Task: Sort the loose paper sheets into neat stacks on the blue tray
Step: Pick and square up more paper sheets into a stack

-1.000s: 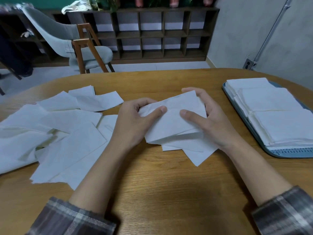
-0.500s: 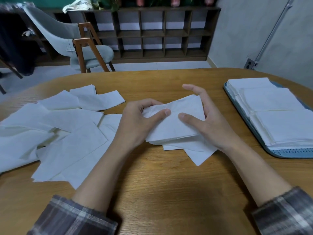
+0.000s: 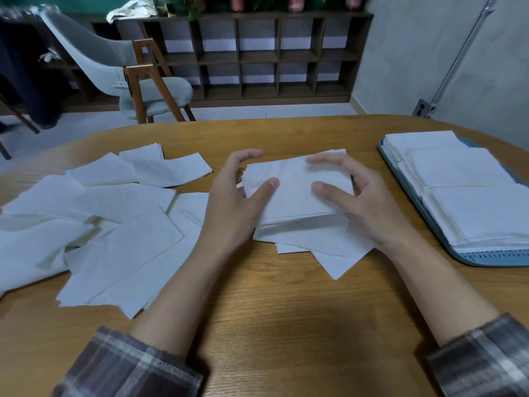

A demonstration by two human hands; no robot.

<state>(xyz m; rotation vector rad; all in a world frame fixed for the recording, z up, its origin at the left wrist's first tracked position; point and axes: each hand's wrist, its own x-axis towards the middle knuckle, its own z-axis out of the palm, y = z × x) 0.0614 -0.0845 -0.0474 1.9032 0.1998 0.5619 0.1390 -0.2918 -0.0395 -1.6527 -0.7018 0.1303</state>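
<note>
I read the left hand and right hand each grasping the stack left of the tray, loose sheets farther left.

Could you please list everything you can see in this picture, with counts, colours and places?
table: one, light brown wood, foreground.
loose sheets: many, white, scattered on the table's left.
bundle: one, white, table centre, atop a few skewed sheets.
tray: one, blue, table's right edge.
stacks: about three, white, overlapping on the tray.
chair: one, grey with wooden legs, behind the table, left.
shelf: one, dark brown, far side of the room.
left hand: one, grips bundle's left side.
right hand: one, grips bundle's right side.
</note>
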